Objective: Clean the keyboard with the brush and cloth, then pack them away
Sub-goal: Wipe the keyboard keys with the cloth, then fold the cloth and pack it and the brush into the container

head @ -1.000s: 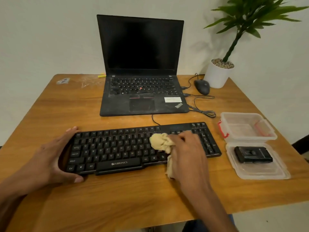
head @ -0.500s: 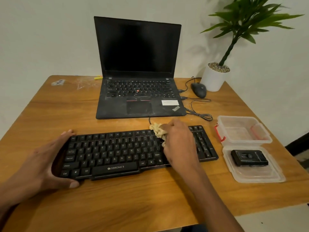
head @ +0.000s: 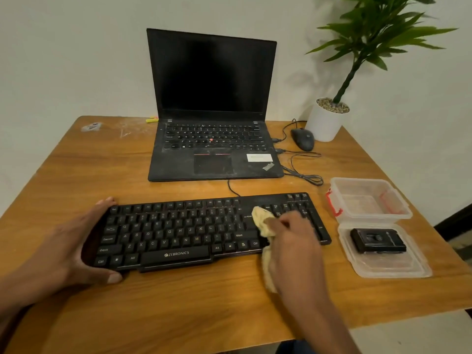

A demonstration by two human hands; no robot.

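A black keyboard lies across the front of the wooden table. My left hand grips its left end, thumb at the front edge and fingers at the back edge. My right hand holds a crumpled yellow cloth against the keys near the Enter key; part of the cloth hangs below my palm. A black brush block lies on a clear lid to the right of the keyboard.
A clear plastic box with red clips stands behind the lid. An open black laptop sits behind the keyboard, with a mouse, loose cables and a potted plant at the back right.
My right hand with the cloth moved from the keyboard's top row down and to the right onto the keys near Enter. My left hand kept its hold on the left end.
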